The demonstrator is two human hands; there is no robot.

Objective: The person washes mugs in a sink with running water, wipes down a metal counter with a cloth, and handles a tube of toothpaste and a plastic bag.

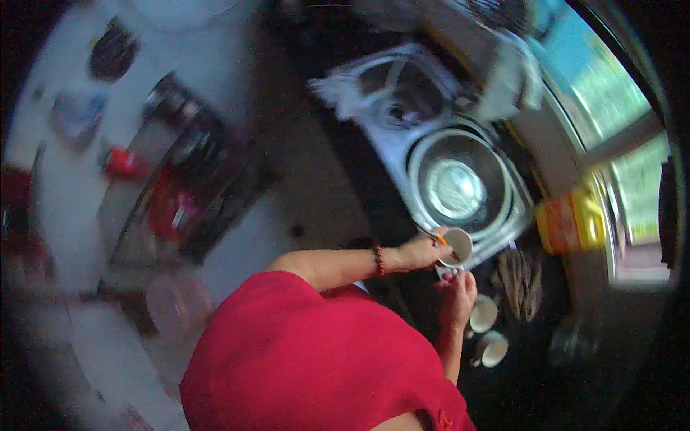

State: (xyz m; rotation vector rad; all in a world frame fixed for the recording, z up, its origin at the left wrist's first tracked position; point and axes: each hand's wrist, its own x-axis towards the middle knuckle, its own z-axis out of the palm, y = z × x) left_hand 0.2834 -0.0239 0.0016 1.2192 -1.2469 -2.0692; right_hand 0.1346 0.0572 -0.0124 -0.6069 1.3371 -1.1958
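Note:
My left hand [423,252], with a beaded bracelet at the wrist, is closed around a thin orange object [441,239] at the rim of a white cup [458,247]. Its fingertips reach over the cup's opening. Just below the cup, my right hand [459,288] holds it by its lower side; blur hides the exact grip. The cup is over the near edge of a metal double sink. Two more white cups [483,315] [494,352] stand on the dark counter beside my right forearm.
A round basin [412,183] sits in the sink [391,148]. Right of it are a yellow jug [585,221] with an orange label and a crumpled brown cloth [518,283]. A pale cloth [506,81] hangs near the window. Blurred dark racks and red things are at left.

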